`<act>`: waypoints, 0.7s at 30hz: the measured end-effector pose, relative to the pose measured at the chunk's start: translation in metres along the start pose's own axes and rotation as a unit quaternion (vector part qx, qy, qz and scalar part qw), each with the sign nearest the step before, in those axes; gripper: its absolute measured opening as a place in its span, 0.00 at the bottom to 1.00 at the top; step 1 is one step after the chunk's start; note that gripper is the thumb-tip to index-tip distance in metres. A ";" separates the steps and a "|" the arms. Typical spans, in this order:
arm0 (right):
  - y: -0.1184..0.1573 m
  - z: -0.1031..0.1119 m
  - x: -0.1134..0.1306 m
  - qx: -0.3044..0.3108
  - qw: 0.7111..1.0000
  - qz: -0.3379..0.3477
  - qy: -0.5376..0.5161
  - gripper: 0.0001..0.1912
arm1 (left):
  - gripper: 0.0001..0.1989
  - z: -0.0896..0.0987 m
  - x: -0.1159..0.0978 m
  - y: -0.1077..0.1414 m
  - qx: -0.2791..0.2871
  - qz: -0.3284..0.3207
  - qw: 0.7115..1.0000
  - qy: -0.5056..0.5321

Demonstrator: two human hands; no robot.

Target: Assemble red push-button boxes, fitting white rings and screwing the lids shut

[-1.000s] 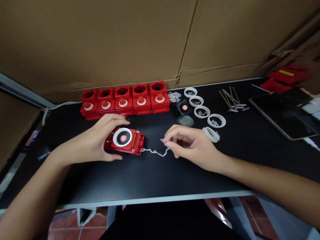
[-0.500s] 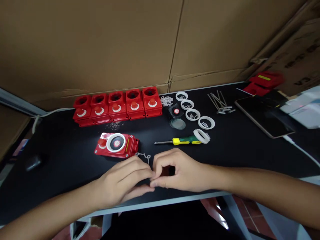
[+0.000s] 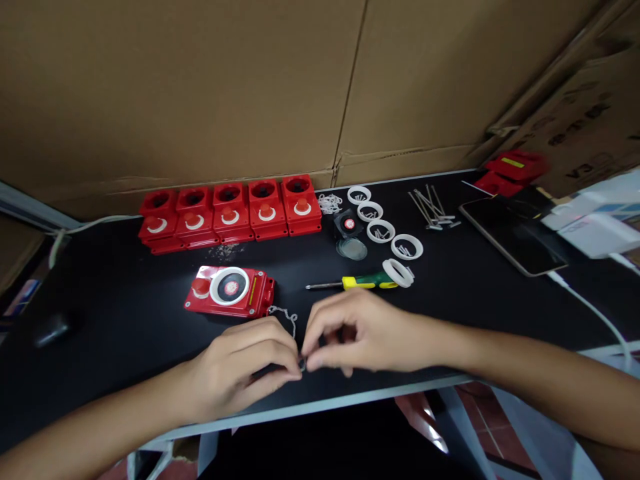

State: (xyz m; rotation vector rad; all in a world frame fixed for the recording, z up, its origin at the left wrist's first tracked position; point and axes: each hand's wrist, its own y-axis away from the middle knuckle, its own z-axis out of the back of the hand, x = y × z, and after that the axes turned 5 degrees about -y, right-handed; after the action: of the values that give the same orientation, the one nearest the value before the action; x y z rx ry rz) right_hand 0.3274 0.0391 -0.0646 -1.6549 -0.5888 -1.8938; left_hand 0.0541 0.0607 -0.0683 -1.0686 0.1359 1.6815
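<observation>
My left hand (image 3: 255,363) is closed, thumb and fingers pinched on the free end of a thin pale chain (image 3: 285,312), near the table's front edge. Fingertips of my right hand (image 3: 345,333) are pinched beside a small ring-like piece at the chain's end; whether they grip it is too small to tell. The chain runs back to a red box (image 3: 240,291) lying on its back, with a red knob and a white ring around a dark round face. Behind my right hand lies a green and yellow screwdriver (image 3: 350,283).
Several red housings (image 3: 230,217) stand in a row along the cardboard wall. White rings (image 3: 381,231) with screws, a heap of chains (image 3: 330,203), long bolts (image 3: 433,208) and a phone (image 3: 513,235) lie further right. A dark mouse (image 3: 53,329) is at left.
My hands have shifted slightly apart, and a small ring-like piece now shows between the fingertips. The whole view has moved a little, with the table's things shifted left.
</observation>
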 end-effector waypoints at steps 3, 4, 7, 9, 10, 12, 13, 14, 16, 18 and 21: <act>-0.001 0.065 0.015 -0.174 0.974 0.024 0.145 0.14 | 0.09 0.002 -0.003 -0.001 -0.009 0.016 0.999 0.040; 0.001 0.092 0.016 -0.266 0.943 0.023 0.199 0.12 | 0.11 0.003 -0.004 -0.001 -0.015 0.022 0.998 0.060; 0.016 0.172 0.009 -0.463 0.823 -0.043 0.325 0.05 | 0.12 0.003 -0.003 0.000 -0.028 0.043 0.990 0.129; 0.032 0.213 -0.004 -0.507 0.744 -0.187 0.392 0.09 | 0.09 0.003 -0.001 0.000 -0.027 0.064 0.983 0.169; 0.041 0.227 -0.011 -0.505 0.727 -0.237 0.400 0.12 | 0.07 0.003 0.001 0.001 -0.023 0.076 0.980 0.185; 0.054 0.245 -0.025 -0.483 0.704 -0.323 0.409 0.15 | 0.05 0.004 0.004 0.001 -0.016 0.104 0.975 0.198; 0.058 0.250 -0.031 -0.469 0.696 -0.355 0.412 0.15 | 0.06 0.005 0.005 0.001 -0.016 0.117 0.973 0.196; 0.060 0.253 -0.036 -0.455 0.688 -0.384 0.415 0.16 | 0.08 0.006 0.006 0.000 -0.016 0.128 0.973 0.190; 0.060 0.256 -0.043 -0.434 0.673 -0.426 0.421 0.20 | 0.11 0.007 0.008 0.000 -0.015 0.141 0.975 0.170; 0.057 0.257 -0.048 -0.424 0.661 -0.448 0.427 0.22 | 0.12 0.006 0.009 0.000 -0.009 0.135 0.979 0.152; 0.056 0.259 -0.053 -0.430 0.658 -0.436 0.438 0.23 | 0.09 0.004 0.010 0.002 -0.012 0.119 0.982 0.143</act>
State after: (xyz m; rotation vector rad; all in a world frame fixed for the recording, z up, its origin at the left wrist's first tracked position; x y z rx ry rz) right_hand 0.5621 0.1712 -0.0810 -0.4674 0.0427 -3.7107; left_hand 0.0503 0.0693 -0.0739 -1.3514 0.4452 1.7338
